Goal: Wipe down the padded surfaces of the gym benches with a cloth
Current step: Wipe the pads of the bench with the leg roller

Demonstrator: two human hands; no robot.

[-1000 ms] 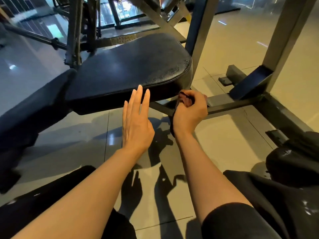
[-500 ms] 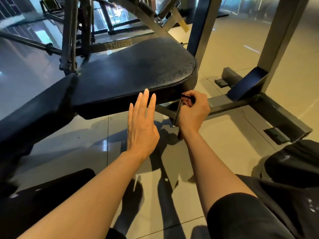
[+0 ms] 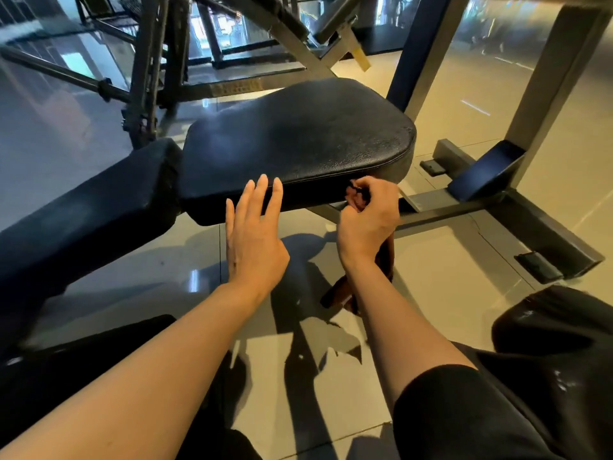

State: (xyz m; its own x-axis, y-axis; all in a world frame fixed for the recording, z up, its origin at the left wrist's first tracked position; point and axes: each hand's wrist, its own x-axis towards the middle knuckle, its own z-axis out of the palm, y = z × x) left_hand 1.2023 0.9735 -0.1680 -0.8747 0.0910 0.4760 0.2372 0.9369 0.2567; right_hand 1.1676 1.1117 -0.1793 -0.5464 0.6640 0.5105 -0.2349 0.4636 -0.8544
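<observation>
While the left hand (image 3: 255,240) lies flat, fingers straight, against the seat pad (image 3: 298,144) edge to steady it, the right hand (image 3: 368,220)'s grip pinches the bunched cloth (image 3: 356,197) there, seemingly to wipe it.

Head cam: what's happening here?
A person is wiping a gym bench. The right hand grips a dark reddish cloth against the near side edge of the black seat pad, close to its corner, with the rest of the cloth hanging below the wrist. The left hand is flat, fingers straight, with its fingertips at the same edge further left. A second black pad adjoins on the left. The metal frame stands on a tiled floor.
</observation>
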